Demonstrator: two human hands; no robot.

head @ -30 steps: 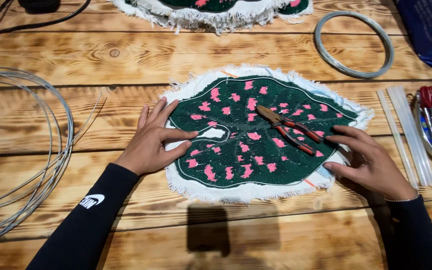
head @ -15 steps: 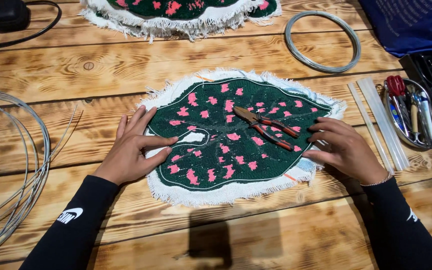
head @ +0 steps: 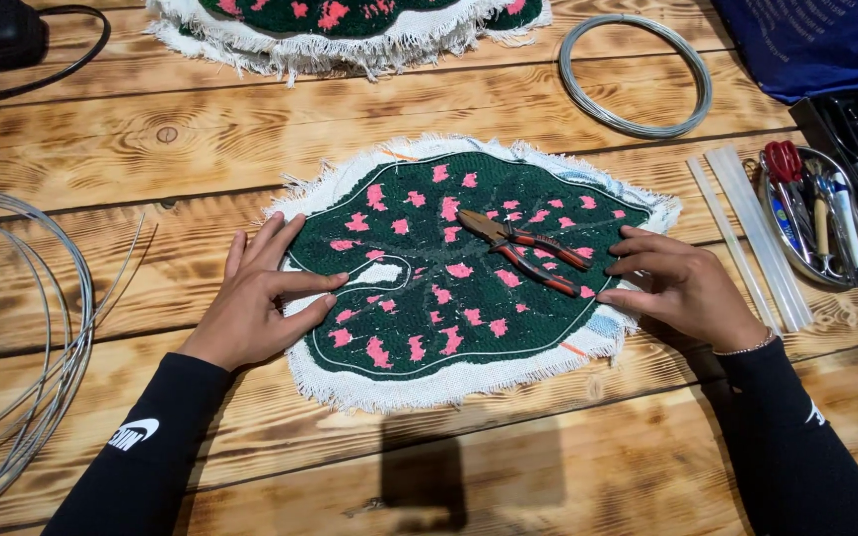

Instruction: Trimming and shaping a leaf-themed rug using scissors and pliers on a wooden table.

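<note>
Item: leaf rug [head: 449, 298], mid-surface, white fringe untrimmed. I had left hand [head: 260, 308] flat, open on its left edge; right hand [head: 682, 288] open, fingertips pressing right edge. Pliers [head: 523, 253] lay unused atop.

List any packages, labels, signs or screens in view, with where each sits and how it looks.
Sleeve logo: small white mark on the black left sleeve, near the forearm.
Second logo: tiny white mark on the black right sleeve.
No packages, signs or screens show.
</note>
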